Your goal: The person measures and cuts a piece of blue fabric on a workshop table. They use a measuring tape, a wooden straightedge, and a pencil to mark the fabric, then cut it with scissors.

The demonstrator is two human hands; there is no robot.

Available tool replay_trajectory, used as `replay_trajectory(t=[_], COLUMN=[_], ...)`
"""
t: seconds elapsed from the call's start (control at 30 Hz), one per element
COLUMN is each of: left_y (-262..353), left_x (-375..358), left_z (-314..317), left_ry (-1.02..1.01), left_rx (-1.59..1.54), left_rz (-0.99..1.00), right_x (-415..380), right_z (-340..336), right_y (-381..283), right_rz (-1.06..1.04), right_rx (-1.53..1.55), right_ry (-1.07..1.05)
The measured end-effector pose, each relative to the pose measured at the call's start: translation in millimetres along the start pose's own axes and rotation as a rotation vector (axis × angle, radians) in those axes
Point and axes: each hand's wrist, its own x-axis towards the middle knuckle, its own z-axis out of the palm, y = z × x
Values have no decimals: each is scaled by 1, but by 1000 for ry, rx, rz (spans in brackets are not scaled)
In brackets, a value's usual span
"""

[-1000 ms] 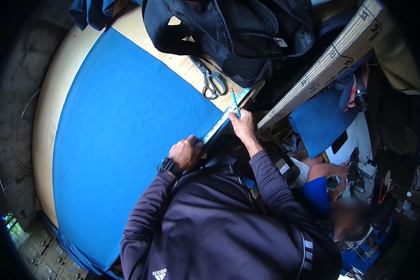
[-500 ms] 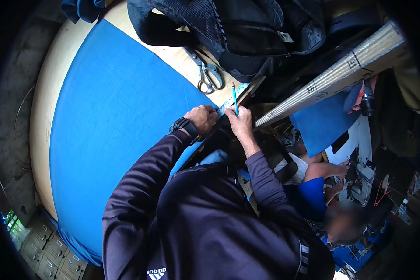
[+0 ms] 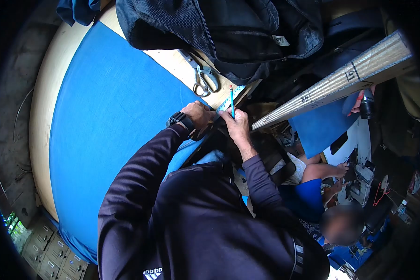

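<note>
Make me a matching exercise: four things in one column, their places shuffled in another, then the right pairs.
Things
1. pencil
2. scissors
3. wristwatch
4. large blue cloth

Places
A. around the wrist of the left hand
B. spread over much of the tabletop
C. in the right hand
D. on bare wood, near the black bag

Pairs: 1-C, 2-D, 3-A, 4-B
</note>
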Motion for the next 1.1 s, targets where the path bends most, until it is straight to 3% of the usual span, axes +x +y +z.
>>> replay_trajectory(t=[0.27, 0.4, 0.67, 0.77, 0.83, 0.9, 0.97, 1.0, 1.03, 1.1], left_y=[14, 7, 6, -8, -21, -47, -85, -109, -105, -132], left_x=[-33, -28, -18, -24, -39, -52, -62, -66, -102, -139], left_z=[-7, 0, 1, 2, 2, 8, 21, 27, 0, -22], left_ry=[88, 147, 221, 251, 295, 333, 495, 539, 373, 343], left_rx=[-21, -9, 182, 201, 220, 220, 292, 317, 145, 25], left_rz=[21, 51, 159, 190, 209, 253, 317, 308, 210, 156], right_x=[3, 6, 4, -12, -40, -57, -73, -81, -85, -94], right_z=[11, 8, 26, 31, 22, 13, 15, 9, 5, 0], right_y=[13, 14, 40, 47, 7, -3, -31, -36, -35, -56], right_rz=[10, 209, 69, 17, 102, 3, -361, -369, -326, -236], right_rx=[179, 437, 257, 291, 340, 293, 106, 2, -69, -121], right_ry=[46, 11, 195, 115, 37, -82, 9, -34, -91, -251])
